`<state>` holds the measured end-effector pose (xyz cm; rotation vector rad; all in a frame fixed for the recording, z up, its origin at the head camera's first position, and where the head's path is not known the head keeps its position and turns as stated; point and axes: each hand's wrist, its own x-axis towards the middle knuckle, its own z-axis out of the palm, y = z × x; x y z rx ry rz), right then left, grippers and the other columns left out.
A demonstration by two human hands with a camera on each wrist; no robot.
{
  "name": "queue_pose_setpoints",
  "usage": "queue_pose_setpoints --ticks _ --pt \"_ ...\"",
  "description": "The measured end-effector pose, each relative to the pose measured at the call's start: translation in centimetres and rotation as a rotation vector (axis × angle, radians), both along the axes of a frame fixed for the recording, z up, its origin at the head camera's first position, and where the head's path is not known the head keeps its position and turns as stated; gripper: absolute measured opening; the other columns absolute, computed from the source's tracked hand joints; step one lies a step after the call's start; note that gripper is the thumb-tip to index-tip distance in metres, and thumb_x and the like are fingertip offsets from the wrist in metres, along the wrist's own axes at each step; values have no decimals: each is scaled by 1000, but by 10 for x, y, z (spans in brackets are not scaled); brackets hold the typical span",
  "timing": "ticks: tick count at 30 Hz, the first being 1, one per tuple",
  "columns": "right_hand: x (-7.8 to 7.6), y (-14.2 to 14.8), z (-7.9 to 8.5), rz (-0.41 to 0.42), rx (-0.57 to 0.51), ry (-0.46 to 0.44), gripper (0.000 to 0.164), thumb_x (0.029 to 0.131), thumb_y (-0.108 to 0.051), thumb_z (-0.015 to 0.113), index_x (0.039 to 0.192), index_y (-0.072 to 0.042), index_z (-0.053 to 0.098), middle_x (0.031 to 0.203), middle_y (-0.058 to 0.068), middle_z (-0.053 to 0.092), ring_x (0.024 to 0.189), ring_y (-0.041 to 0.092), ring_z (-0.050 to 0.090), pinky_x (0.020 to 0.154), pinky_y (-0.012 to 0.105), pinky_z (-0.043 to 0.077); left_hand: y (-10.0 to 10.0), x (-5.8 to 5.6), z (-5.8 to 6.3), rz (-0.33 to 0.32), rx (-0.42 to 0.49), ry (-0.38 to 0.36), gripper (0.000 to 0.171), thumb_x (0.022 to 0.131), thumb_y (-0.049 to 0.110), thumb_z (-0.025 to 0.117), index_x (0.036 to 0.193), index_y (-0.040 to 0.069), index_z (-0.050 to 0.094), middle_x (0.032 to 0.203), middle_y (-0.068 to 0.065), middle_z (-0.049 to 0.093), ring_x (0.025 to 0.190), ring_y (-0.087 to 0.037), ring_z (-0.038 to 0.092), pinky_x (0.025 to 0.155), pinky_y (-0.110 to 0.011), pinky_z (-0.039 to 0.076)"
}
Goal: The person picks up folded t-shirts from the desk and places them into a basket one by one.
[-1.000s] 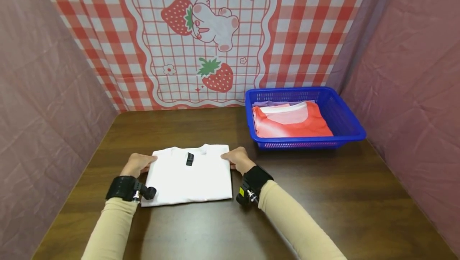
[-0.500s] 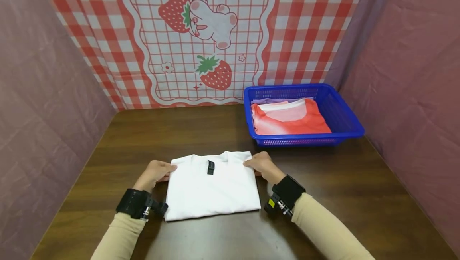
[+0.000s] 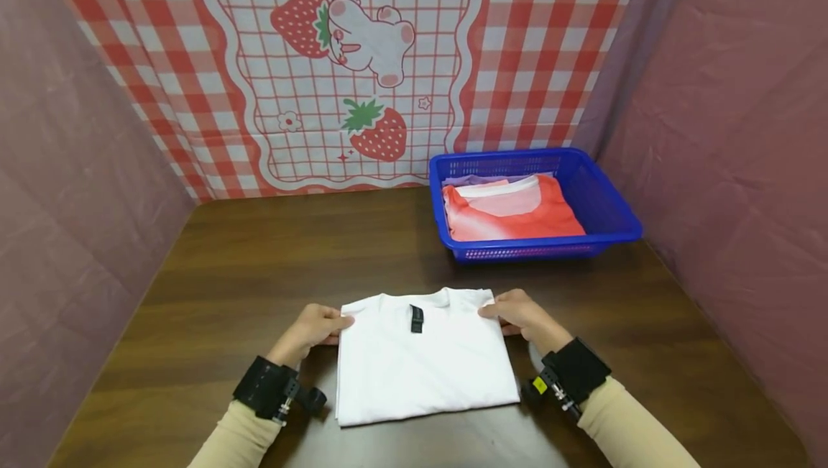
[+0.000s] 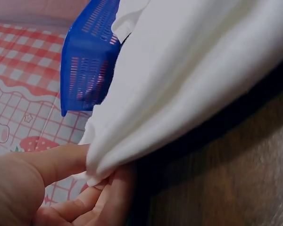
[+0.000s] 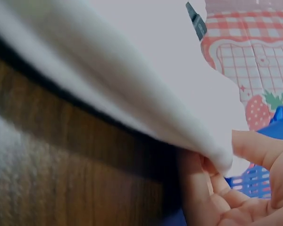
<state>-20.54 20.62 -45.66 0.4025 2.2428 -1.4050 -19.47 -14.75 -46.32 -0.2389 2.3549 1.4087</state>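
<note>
A white T-shirt (image 3: 423, 367), folded into a rough rectangle, is held between both hands with its collar toward the back wall. A black neck label (image 3: 417, 318) shows inside the collar. My left hand (image 3: 317, 329) pinches the shirt's upper left corner, thumb on top and fingers beneath. At the upper right corner my right hand (image 3: 520, 315) pinches it the same way. Both wrist views show layered folds of the shirt (image 4: 179, 80) between thumb and fingers, with dark shadow under the cloth over the tabletop.
A blue plastic basket (image 3: 601, 198) stands at the back right of the brown wooden table (image 3: 272, 252). Folded clothes lie in it, a red and pink garment (image 3: 550, 213) on top. A red checked cloth (image 3: 517, 58) hangs behind, and pinkish drapes (image 3: 718, 130) flank both sides.
Both hands have carried the white T-shirt to the right and nearer the person, keeping their pinch on its upper corners. The basket's slight shift comes with the head camera's movement.
</note>
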Motion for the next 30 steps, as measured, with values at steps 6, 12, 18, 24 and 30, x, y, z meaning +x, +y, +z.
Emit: queue_pose_setpoints --ticks 6,12,18,24,30 --pt "-3 2 -3 -12 -77 -30 57 83 -21 72 129 8 52 80 -3 60 68 9 56 64 22 52 0 1 -5 -23 107 -45 30 90 17 65 102 -10 66 74 3 60 67 -7 58 66 -22 54" --pt "-3 3 -6 -2 -110 -38 59 85 -21 71 132 7 50 89 0 65 74 10 60 68 24 54 4 3 -10 -10 202 -39 38 94 19 59 114 -13 62 77 4 67 69 -5 61 67 -22 54" --pt "2 6 -2 3 -180 3 45 87 -18 68 122 8 55 79 -5 65 71 7 63 67 23 56 8 5 -5 18 211 -5 38 96 21 56 115 -12 62 78 5 66 70 -4 61 68 -21 53" --pt "9 10 16 35 -264 46 43 88 -15 67 121 10 56 76 -8 68 70 6 66 68 25 58 9 8 9 52 226 40 37 96 21 57 116 -10 63 78 6 66 72 -5 60 68 -21 53" --pt "15 17 38 98 -327 101 46 89 -14 64 125 13 52 80 -9 70 73 6 68 69 24 58 10 13 28 39 281 110 40 96 19 56 123 -10 59 86 2 71 74 -4 63 69 -22 54"
